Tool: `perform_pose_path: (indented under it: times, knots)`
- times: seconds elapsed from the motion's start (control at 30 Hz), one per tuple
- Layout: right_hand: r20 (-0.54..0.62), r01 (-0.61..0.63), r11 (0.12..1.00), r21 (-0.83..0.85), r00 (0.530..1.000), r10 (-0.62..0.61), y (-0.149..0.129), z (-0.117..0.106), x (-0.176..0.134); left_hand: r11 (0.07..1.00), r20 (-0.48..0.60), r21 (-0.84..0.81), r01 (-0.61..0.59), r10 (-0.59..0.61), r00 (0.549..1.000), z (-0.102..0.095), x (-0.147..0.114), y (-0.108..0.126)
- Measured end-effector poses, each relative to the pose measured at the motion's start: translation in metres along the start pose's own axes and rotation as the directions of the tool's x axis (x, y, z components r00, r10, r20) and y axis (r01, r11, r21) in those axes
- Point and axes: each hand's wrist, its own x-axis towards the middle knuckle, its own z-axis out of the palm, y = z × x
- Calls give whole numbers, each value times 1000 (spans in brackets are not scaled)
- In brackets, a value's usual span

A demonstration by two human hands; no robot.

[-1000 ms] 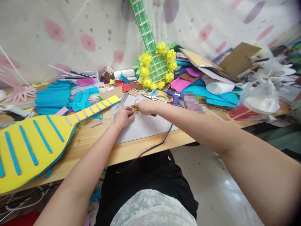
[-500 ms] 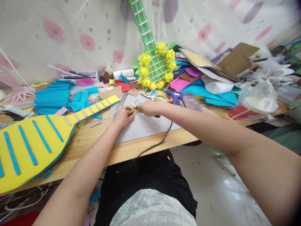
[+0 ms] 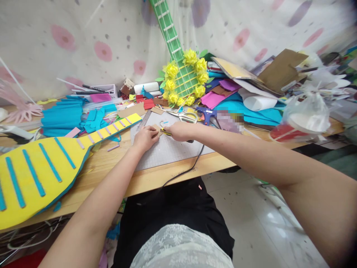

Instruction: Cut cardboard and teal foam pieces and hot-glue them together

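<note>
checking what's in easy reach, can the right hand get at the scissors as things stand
Probably yes: the scissors lie just beyond the right hand, with nothing visibly blocking the way. That hand holds a yellow-and-black tool, though, so it would likely need freeing first.

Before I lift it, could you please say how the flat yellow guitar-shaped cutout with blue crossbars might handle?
The yellow cutout will probably stay fairly stiff, as its neck lies straight and its blue edge shows some thickness. Being thin and flat, it may feel light for its size. Its narrow neck could flex if used as the only handle.
</note>
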Motion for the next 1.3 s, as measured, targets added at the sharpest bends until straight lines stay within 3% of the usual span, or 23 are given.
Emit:
perform_pose_path:
  times: [0.63, 0.77, 0.9, 1.07, 1.3]
  knots:
    - [32, 17, 1000, -15, 999, -17, 2, 5, -19, 1000, -24, 3, 15, -14, 1000, 1, -2, 2]
    - [38, -1, 1000, 7, 999, 1, 10, -3, -18, 1000, -39, -1, 25, -25, 999, 2, -2, 1]
    - [-67, -53, 991, 121, 996, 62, 19, -10, -7, 1000, -44, -2, 18, -18, 999, 3, -3, 0]
    - [-259, -27, 991, 130, 964, 60, 8, 6, 23, 999, -57, -18, 29, -30, 998, 3, -5, 0]
    - [-288, -19, 993, 113, 956, 51, -4, 22, 42, 1000, -66, -14, 3, -3, 998, 3, -4, -1]
